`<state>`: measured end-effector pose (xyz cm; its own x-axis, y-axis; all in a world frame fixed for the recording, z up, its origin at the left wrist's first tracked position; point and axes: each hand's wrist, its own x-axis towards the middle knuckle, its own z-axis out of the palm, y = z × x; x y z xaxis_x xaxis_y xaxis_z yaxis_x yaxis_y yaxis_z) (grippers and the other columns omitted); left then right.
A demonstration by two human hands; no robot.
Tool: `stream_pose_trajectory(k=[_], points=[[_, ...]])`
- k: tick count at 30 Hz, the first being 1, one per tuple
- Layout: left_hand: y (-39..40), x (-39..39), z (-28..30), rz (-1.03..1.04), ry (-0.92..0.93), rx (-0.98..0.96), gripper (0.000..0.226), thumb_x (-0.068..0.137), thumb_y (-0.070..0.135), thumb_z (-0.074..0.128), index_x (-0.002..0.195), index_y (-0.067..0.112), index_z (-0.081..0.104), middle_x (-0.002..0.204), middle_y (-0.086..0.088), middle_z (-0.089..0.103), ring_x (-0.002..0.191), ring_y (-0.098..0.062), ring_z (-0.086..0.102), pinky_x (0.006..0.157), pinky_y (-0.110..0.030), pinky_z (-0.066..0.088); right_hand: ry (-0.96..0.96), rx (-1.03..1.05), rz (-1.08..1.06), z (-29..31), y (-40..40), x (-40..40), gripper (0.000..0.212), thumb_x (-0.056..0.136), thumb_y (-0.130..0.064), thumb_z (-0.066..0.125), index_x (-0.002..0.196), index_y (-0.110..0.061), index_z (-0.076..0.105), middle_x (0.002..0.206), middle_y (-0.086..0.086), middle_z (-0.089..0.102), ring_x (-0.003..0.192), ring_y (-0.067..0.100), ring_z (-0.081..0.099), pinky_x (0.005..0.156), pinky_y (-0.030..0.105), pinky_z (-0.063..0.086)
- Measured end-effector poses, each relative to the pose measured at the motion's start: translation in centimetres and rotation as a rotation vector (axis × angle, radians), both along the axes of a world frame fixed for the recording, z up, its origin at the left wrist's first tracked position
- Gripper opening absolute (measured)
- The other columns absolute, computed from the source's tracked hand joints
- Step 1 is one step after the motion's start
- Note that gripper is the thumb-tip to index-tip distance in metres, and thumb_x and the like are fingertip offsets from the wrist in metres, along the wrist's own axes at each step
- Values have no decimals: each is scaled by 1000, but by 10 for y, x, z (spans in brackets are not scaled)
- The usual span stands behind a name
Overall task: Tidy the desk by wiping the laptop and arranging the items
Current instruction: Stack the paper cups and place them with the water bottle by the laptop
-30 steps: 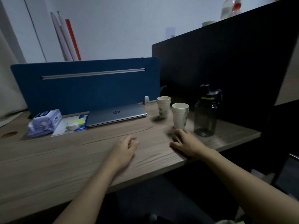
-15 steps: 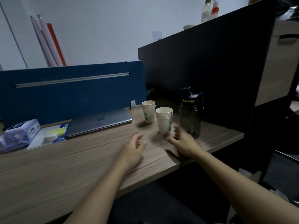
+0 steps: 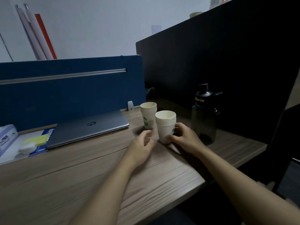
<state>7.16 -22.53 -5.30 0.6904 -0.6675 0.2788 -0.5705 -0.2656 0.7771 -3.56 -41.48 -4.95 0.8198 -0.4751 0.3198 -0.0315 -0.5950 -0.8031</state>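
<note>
Head view: right hand point(image 3: 183, 138) has reached the near cup stack point(image 3: 165, 125), fingers now holding it; left hand point(image 3: 141, 146) closer, fingers loosely curled.

Item: person's two forearms and hands, recorded from the head-worn view.

Left hand point(image 3: 142, 147): bare; no glove, ring or wristband is seen. The fingertips are softened by motion blur, so nail detail cannot be made out.

Right hand point(image 3: 185, 140): bare likewise; no ring, watch or bracelet is seen at the wrist. Short, unpainted nails can be made out on the thumb and one finger (dim light limits finer detail).

Forearms: both uncovered along the whole visible length, from wrist to the lower frame edge; no sleeve hem or cuff is seen. No markings are noted.
</note>
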Motion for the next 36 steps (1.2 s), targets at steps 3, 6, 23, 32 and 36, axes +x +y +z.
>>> stream_pose_trajectory(k=[3, 6, 23, 32, 36], points=[[-17, 11, 0, -19, 34, -7, 37, 92, 33, 61, 128, 27, 55, 123, 10, 64, 110, 0, 60, 101, -31, 46, -13, -21, 10, -1, -1, 16, 40, 72, -37, 77, 108, -36, 60, 99, -17, 70, 90, -8, 65, 81, 21, 51], [-25, 18, 1, -7, 78, -70, 45, 91, 30, 60, 135, 27, 51, 125, 11, 62, 111, 3, 58, 104, -31, 44, -50, -2, 21, -2, -4, 27, 41, 74, -35, 78, 111, -28, 62, 103, -13, 71, 91, -5, 66, 82, 23, 53], [-35, 60, 100, -16, -6, -280, 50, 90, 18, 54, 137, 34, 48, 108, 30, 59, 112, 0, 58, 95, -28, 46, -353, -5, 29, 94, -1, 86, 46, 85, -31, 72, 126, -16, 60, 115, -3, 70, 106, 11, 66, 93, 42, 55], [-52, 98, 95, -43, 80, -222, 51, 92, 18, 62, 140, 25, 44, 118, 20, 55, 110, 1, 52, 90, -19, 43, -265, -3, 3, 89, -11, 125, 41, 83, -30, 75, 120, -18, 62, 111, -5, 70, 103, 9, 66, 90, 35, 56], [-51, 111, 81, -55, 94, -186, 52, 93, 14, 60, 142, 22, 44, 139, 4, 54, 127, -11, 50, 108, -40, 41, -193, -10, 13, 76, -13, 134, 40, 86, -32, 71, 122, -22, 59, 116, -5, 68, 106, 9, 63, 91, 32, 53]])
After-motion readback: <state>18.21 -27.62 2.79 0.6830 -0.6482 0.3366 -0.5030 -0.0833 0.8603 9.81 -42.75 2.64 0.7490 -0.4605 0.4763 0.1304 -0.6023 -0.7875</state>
